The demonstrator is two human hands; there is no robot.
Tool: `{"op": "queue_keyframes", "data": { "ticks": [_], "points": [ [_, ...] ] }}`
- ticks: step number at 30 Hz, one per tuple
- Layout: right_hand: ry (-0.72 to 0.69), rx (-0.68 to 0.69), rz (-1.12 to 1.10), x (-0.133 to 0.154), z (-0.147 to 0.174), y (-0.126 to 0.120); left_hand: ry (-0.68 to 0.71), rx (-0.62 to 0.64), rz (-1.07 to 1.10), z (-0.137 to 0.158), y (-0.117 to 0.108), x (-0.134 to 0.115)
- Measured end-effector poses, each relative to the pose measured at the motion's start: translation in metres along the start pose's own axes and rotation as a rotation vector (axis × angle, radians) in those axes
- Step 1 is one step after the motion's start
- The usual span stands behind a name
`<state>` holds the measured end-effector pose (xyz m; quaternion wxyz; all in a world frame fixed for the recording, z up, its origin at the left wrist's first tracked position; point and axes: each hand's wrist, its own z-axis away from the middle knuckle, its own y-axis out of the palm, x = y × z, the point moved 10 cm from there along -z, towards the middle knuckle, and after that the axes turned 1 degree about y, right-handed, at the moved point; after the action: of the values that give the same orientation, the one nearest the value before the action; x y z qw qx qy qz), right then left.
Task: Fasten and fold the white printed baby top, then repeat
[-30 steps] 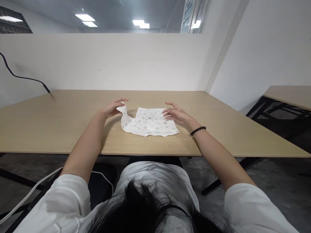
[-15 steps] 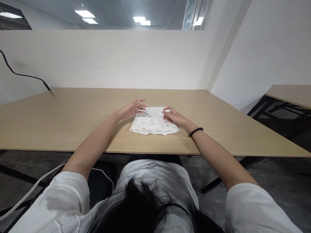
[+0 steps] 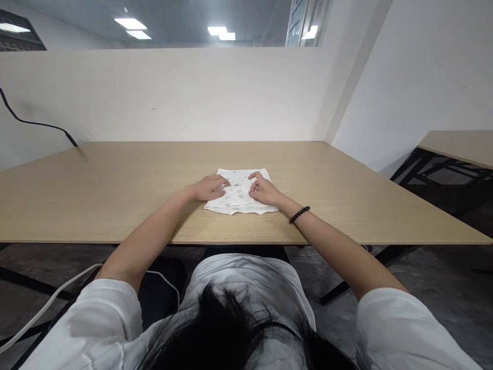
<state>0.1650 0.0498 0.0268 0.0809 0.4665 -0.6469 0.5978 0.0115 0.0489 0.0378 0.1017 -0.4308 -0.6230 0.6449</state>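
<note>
Printed white cloth [image 3: 241, 176]: is lying folded near the middle of the table [image 3: 346, 205], with the hands working over its left and right parts.
Black cable [image 3: 40, 123]: is curving in at the far left and ending by the table's side, well apart from the cloth.
Left hand [image 3: 211, 187]: is resting palm down over the cloth's left side, its fingers and thumb spreading apart and closing on nothing.
Folded flap [image 3: 238, 197]: is lying across the near part of the cloth, between the hands; the step in hand seems to be settling this fold flat.
Right hand [image 3: 265, 191]: is curling at the flap's right end, forefinger bending toward the thumb; whether it is pinching fabric, I cannot tell.
Dark beaded bracelet [image 3: 299, 214]: is circling the right wrist.
Second table [image 3: 458, 146]: is standing at the far right, well apart.
Next move on the cloth: is probably calling for light fingers and lined-up edges, since dragging could be creasing the layers.
</note>
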Motion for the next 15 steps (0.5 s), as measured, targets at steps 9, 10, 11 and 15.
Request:
{"op": "queue_keyframes", "data": {
  "ticks": [9,10,11,15],
  "points": [
    [-0.126,0.149,0.317,0.026,0.025,0.018,0.07,0.263,-0.189,-0.006,0.063,-0.042],
    [-0.112,0.222,0.36,0.025,0.03,0.026,0.056,0.29,-0.196,-0.005,0.067,-0.044],
    [-0.09,0.282,0.391,0.023,0.034,0.032,0.045,0.303,-0.206,-0.005,0.069,-0.046],
    [-0.112,0.284,0.464,0.029,0.05,0.022,-0.022,0.276,-0.246,0.011,0.056,-0.05]
  ]
}}
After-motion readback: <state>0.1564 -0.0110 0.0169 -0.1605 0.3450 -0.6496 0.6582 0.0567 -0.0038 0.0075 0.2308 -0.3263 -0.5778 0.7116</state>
